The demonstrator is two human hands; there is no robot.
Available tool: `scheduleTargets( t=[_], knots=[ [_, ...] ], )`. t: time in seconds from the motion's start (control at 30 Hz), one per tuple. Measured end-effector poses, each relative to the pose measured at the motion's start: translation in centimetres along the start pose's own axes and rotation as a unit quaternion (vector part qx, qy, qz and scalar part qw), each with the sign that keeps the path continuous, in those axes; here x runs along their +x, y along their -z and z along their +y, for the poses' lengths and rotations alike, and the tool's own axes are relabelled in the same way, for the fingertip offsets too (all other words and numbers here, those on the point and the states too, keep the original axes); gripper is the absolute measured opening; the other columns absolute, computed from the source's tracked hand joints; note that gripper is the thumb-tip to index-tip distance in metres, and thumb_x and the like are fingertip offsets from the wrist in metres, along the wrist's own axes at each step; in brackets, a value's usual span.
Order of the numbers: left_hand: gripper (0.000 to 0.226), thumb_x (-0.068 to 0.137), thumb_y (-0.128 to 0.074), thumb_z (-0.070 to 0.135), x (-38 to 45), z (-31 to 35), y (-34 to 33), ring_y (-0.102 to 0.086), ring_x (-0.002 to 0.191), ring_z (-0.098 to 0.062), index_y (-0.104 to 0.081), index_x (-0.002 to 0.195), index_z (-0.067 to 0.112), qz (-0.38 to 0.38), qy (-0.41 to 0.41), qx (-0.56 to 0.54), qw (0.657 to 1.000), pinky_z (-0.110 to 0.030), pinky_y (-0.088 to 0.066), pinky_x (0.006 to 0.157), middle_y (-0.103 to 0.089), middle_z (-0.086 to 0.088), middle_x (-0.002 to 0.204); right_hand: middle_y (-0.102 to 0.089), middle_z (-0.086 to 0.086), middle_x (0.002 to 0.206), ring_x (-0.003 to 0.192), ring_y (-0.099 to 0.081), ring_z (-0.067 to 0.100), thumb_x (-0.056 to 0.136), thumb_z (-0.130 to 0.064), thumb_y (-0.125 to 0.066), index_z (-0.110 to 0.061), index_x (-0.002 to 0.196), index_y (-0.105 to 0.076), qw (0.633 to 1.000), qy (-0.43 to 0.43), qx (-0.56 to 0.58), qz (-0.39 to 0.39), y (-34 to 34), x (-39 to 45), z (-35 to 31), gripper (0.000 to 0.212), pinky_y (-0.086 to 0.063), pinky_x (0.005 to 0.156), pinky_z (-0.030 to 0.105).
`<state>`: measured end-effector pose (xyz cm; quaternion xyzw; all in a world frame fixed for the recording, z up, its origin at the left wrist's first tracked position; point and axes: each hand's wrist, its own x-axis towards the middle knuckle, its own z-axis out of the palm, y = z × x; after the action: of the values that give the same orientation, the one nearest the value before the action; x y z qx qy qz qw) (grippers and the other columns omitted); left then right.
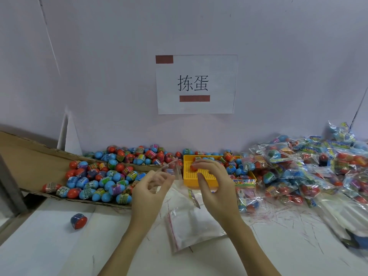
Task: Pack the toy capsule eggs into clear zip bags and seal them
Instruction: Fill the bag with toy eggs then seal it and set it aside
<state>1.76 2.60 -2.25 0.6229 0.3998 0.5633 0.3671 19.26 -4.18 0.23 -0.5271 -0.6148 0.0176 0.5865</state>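
Packing stage: egg going into a bag, by my read.
Loose eggs (95,182): big heap on flattened cardboard (29,156), left of both hands; left hand nearer.
Packed bags (310,168): piled at right.
Yellow tray (201,176): behind right hand, more eggs in it.
Spare bags (191,226): flat stack betw. wrists, red zip edge to the left.
Left hand (151,188): fingers curled, pinching clear bag (169,168) near its mouth; bag runs up-right toward tray.
Right hand (213,176): fingertips pinch red egg (193,167), just right of bag mouth.
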Motion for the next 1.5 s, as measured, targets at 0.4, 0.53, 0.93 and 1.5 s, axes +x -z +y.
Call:
scheduleTargets(
  t=[0.4, 0.53, 0.93, 1.5],
  knots=[
    [0.024, 0.085, -0.056, 0.063, -0.6, -0.1, -0.1, -0.064, 0.093, 0.008, -0.052, 0.106, 0.050, -0.099, -0.151, 0.164, 0.970, -0.007, -0.047, 0.067, -0.065, 0.034, 0.093, -0.068, -0.005, 0.125, 0.117, -0.061, 0.015, 0.096, -0.007, -0.068, -0.014, 0.125, -0.069, 0.973, 0.159, -0.148, -0.082, -1.8, -0.8, -0.9, 0.030, -0.051, 0.100, 0.031],
    [0.017, 0.094, -0.058, 0.051, -0.8, 0.1, -0.2, -0.060, 0.081, 0.007, -0.060, 0.109, 0.044, -0.104, -0.193, 0.190, 0.957, -0.004, -0.041, 0.061, -0.066, 0.028, 0.093, -0.069, -0.005, 0.101, 0.094, -0.059, 0.015, 0.089, -0.015, -0.077, -0.014, 0.107, -0.073, 0.969, 0.148, -0.192, -0.047, -1.5, -0.5, -0.8, 0.019, -0.051, 0.082, 0.024],
    [0.018, 0.093, -0.067, 0.041, -0.8, -0.4, -0.2, -0.065, 0.082, -0.011, -0.069, 0.109, 0.031, -0.074, -0.159, 0.226, 0.958, -0.042, -0.057, 0.067, -0.072, 0.020, 0.094, -0.062, -0.013, 0.096, 0.092, -0.057, 0.010, 0.097, -0.010, -0.066, -0.017, 0.106, -0.070, 0.993, -0.036, -0.115, 0.009, -0.9, -0.4, 0.3, 0.012, -0.053, 0.079, 0.032],
    [0.025, 0.071, -0.082, 0.053, -0.1, 0.2, 0.6, -0.055, 0.048, -0.002, -0.079, 0.079, 0.030, -0.159, -0.005, 0.073, 0.984, -0.016, -0.044, 0.050, -0.072, 0.008, 0.065, -0.068, -0.022, 0.080, 0.094, -0.054, 0.003, 0.081, -0.061, -0.067, -0.032, 0.084, -0.078, 0.991, -0.041, -0.053, -0.116, 0.4, 0.1, 0.4, 0.031, -0.042, 0.077, 0.019]
  ],
)
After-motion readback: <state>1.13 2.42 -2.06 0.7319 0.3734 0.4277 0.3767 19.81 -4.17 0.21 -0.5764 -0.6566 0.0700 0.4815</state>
